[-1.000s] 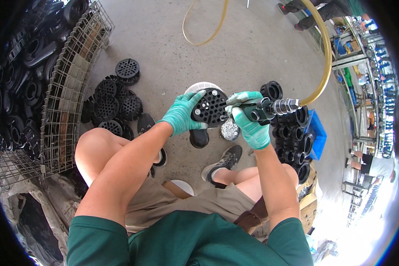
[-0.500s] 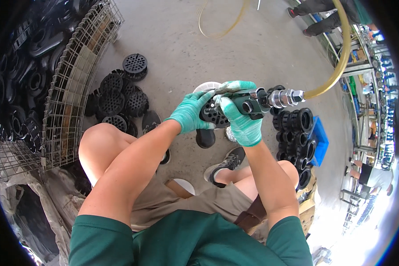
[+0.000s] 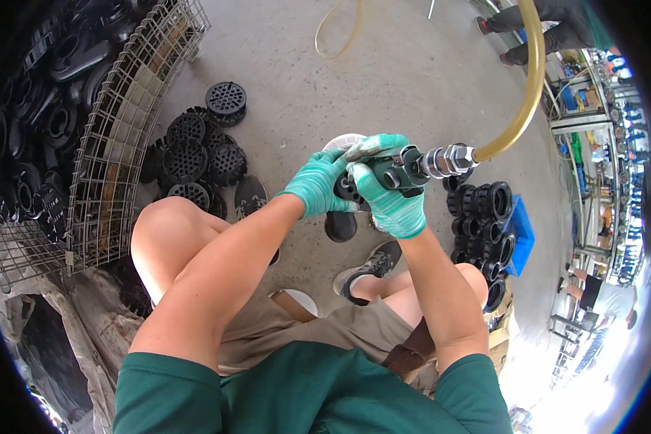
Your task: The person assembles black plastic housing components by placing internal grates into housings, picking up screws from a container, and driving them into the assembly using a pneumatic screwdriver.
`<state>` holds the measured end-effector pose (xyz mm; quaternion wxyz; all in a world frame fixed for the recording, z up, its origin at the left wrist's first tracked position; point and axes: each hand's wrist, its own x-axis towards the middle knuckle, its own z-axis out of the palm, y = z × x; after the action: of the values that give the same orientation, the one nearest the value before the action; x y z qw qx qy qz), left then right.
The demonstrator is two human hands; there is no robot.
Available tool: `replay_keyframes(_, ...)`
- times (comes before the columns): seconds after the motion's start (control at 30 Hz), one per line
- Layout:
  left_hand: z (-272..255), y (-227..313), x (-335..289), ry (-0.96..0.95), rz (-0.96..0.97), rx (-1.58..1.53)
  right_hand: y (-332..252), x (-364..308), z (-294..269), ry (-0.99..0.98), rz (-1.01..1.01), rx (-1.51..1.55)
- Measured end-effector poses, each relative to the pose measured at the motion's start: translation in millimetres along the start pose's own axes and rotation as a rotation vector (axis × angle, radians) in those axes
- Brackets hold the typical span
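Both of my hands wear green-and-white work gloves. My left hand (image 3: 318, 182) is closed around a black perforated round plastic part (image 3: 346, 189), mostly hidden by the glove and the tool. My right hand (image 3: 389, 199) grips a dark green air tool (image 3: 405, 172), its front end against or just over the part. Where the tool tip meets the part is covered by my fingers. From the tool's back end, a metal coupling (image 3: 448, 160) leads to a yellowish air hose (image 3: 534, 65). Below the part is a black rounded object (image 3: 340, 227); behind the hands shows a white round rim (image 3: 341, 142).
Black perforated round parts (image 3: 185, 160) are piled on the floor at left, beside a wire cage (image 3: 116, 137) full of black plastic pieces. Stacked black rings (image 3: 493, 201) stand at right by a blue bin (image 3: 521, 235). Another person's legs (image 3: 542, 36) show at far right.
The air tool has shifted slightly left, covering more of the perforated part. My left hand has moved a little right, closer to my right hand. The hose has swung left.
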<state>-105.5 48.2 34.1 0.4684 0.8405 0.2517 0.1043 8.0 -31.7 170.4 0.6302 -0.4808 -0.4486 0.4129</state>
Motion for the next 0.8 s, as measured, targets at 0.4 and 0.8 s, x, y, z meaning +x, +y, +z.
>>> replay_keyframes(0.4,7,-6,-2,0.039,-0.116,-0.142,6,9,-1,-0.084,-0.02,-0.087)
replay_keyframes(0.8,1,4,-3,0.037,-0.088,-0.119,7,9,-4,-0.1,-0.025,-0.09)
